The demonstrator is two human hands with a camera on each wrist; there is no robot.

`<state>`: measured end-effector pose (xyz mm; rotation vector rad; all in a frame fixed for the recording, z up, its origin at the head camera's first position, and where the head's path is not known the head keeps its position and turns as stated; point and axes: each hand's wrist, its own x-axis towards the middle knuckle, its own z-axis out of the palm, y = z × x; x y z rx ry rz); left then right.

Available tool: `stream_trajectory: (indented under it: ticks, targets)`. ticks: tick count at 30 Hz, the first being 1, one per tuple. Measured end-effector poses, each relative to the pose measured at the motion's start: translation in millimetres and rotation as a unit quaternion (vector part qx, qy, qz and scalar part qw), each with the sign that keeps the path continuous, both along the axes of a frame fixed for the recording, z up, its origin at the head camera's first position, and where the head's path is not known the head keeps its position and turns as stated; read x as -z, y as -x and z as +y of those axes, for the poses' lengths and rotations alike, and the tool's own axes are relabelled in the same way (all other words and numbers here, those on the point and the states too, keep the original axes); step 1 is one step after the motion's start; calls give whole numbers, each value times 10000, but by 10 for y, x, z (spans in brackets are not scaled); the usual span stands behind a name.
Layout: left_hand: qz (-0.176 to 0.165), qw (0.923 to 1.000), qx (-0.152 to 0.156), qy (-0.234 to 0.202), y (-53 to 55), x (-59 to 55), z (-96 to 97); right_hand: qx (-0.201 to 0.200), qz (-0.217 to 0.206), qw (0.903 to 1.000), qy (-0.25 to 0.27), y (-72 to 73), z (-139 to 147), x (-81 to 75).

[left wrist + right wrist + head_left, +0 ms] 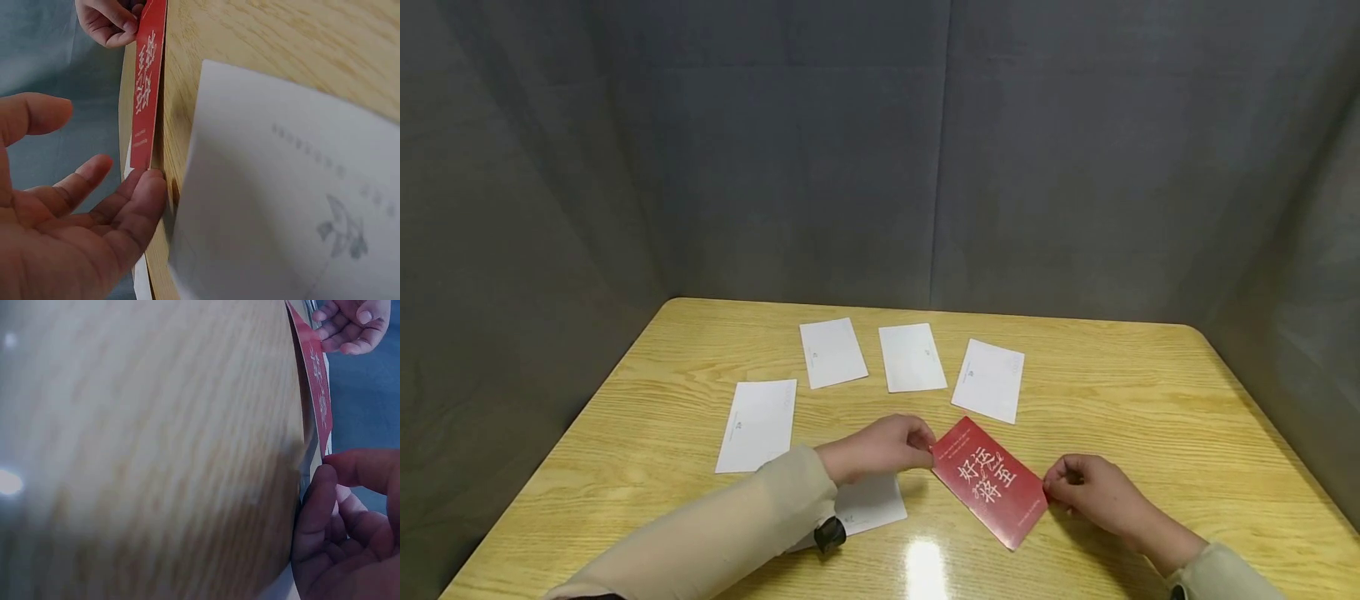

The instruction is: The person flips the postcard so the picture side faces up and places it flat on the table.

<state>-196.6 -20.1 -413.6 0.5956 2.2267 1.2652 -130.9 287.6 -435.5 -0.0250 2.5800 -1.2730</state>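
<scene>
A red postcard (988, 483) with white Chinese lettering lies at a slant between both hands, its near side close over the table. The right hand (1093, 492) pinches its right corner between thumb and index finger, as the right wrist view shows. At the upper left edge is the left hand (880, 450). In the left wrist view its fingertips (153, 181) touch the card's end, while the other fingers stay spread apart from it. Below the left forearm, a white postcard (872, 504) is partly hidden by the sleeve.
Several white postcards lie face down on the wooden table (1112, 375): one at left (758, 425), one at back left (833, 352), one at back middle (913, 358), one (990, 379) just beyond the red card. Grey curtains (805, 167) enclose the table's far side and flanks.
</scene>
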Motion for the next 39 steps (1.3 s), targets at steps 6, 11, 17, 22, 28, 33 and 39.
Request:
stream_trajectory:
  ticks: [6, 11, 17, 22, 28, 33, 39]
  targets:
    - [70, 9998, 43, 170, -32, -31, 23, -130, 172, 9989, -416, -1, -14, -2]
    - [-34, 9998, 27, 195, -46, -43, 31, -224, 184, 9962, -822, 18, -26, -23]
    - [-77, 9998, -25, 164, -40, -45, 5, -346, 354, 9927, -1102, 41, -31, -37]
    - [5, 9999, -98, 75, 5, -49, -71, -366, 356, 9946, -900, 36, -44, -50]
    - [75, 9997, -223, 64, 29, -51, -159, -540, 370, 9969, -431, 61, -133, -91]
    - [23, 9994, -359, 13, 25, -48, -258, -629, 95, 9978, 159, 106, -264, -119]
    - [-96, 9983, -559, -136, 47, -75, -414, -737, -734, 9823, 1559, 143, -431, -175]
